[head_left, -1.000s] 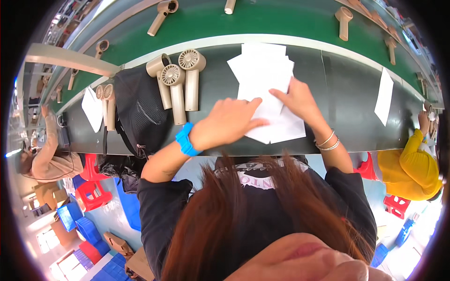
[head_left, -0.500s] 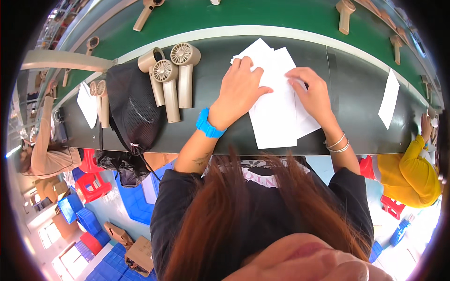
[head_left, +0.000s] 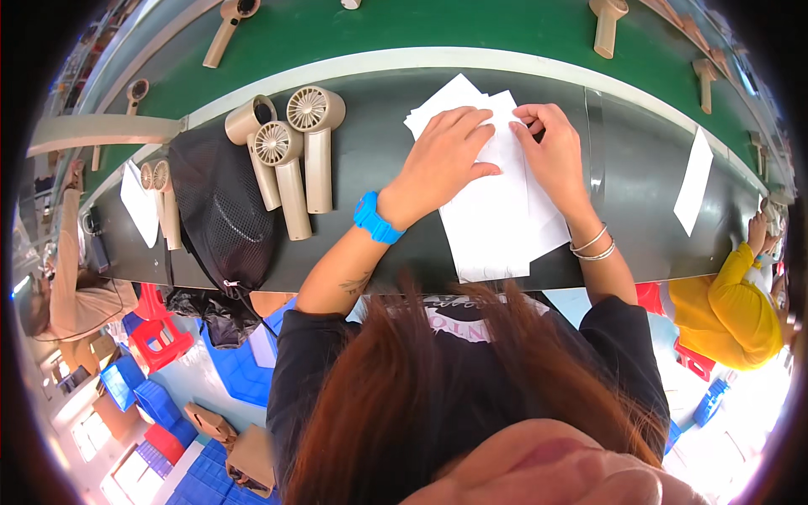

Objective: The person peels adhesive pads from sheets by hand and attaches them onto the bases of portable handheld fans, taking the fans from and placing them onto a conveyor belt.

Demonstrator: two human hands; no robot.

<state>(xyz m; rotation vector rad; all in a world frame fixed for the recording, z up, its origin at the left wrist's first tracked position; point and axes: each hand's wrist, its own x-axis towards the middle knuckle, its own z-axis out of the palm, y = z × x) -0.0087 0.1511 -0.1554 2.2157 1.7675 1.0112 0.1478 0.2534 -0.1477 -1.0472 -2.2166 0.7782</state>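
White sheets of paper (head_left: 488, 231) lie in a loose, uneven stack on the dark worktop in front of me. My left hand (head_left: 448, 160), with a blue watch (head_left: 376, 220) on its wrist, rests across the upper left of the stack, fingers stretched out and palm down. At the upper right corner of the top sheet, my right hand (head_left: 555, 156) has its thumb and forefinger bent together on the paper edge. Left of the stack, three beige handheld fans (head_left: 317, 168) lie side by side. Beneath the right hand, another sheet pokes out at an angle.
A black mesh bag (head_left: 223, 198) lies beyond the fans. A green conveyor belt (head_left: 421, 25) runs behind a pale rail and carries more fans (head_left: 608, 29). A single sheet (head_left: 694, 181) lies at the right. Co-workers sit on both sides, one in a yellow top (head_left: 732, 303).
My right hand has moved up to the sheet's top corner, its thumb and forefinger coming together. My left fingers have stretched farther across the paper. The fans and bag appear farther left in view.
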